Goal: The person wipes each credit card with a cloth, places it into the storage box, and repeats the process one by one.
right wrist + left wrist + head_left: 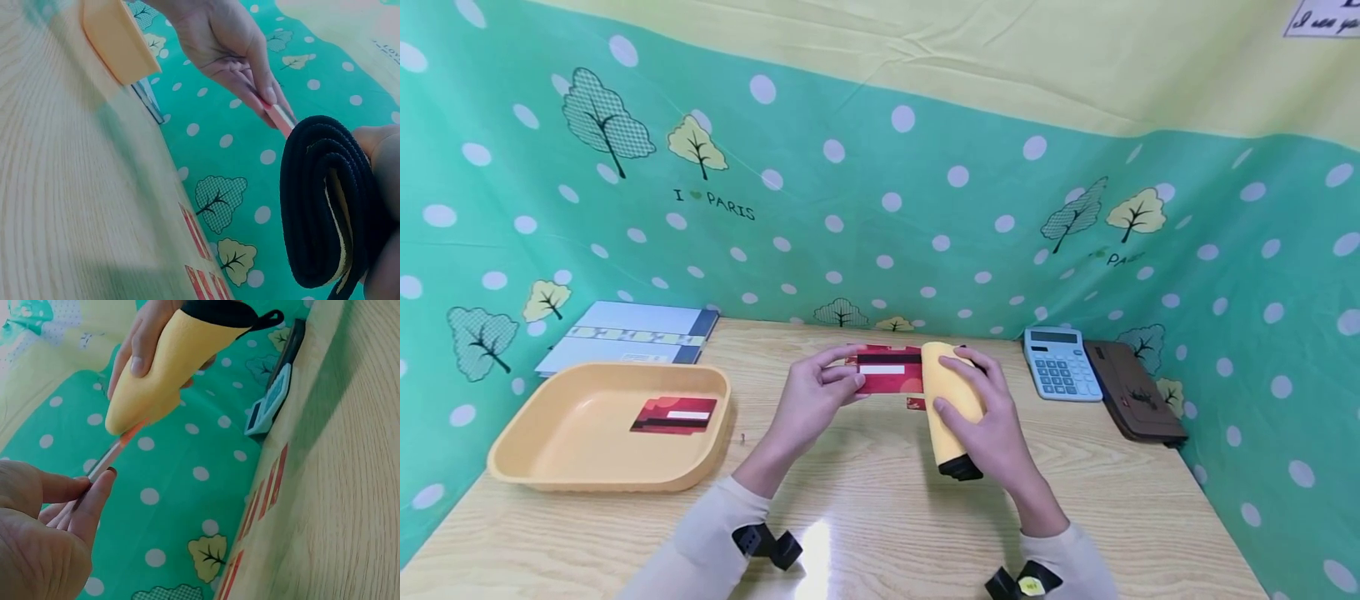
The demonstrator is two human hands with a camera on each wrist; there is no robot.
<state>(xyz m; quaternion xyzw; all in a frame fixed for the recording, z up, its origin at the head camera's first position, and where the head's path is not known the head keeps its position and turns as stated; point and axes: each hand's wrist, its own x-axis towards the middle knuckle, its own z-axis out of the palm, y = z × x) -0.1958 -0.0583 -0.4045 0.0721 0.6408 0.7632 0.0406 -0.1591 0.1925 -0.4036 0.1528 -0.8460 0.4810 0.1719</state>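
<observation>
My left hand (pixel 811 395) pinches a red card (pixel 891 380) with a black stripe and a white strip by its left end, between thumb and fingers. My right hand (pixel 992 421) grips a folded yellow cloth (pixel 949 392), and the card's right end meets the cloth's edge. In the right wrist view, the cloth's black border (pixel 306 206) shows several wrapped layers. A black loop (pixel 269 320) sticks out from it in the left wrist view. Below the raised hands, several red cards (pixel 272 484) lie on the table.
On the left stands a tan tray (pixel 721 425) with red cards (pixel 673 415) inside. Behind it lies a blue-and-white folder (pixel 632 321). At the back right are a light blue calculator (pixel 1062 364) and a brown wallet (pixel 1131 392). A patterned green curtain (pixel 865 183) surrounds the wooden table (pixel 880 517).
</observation>
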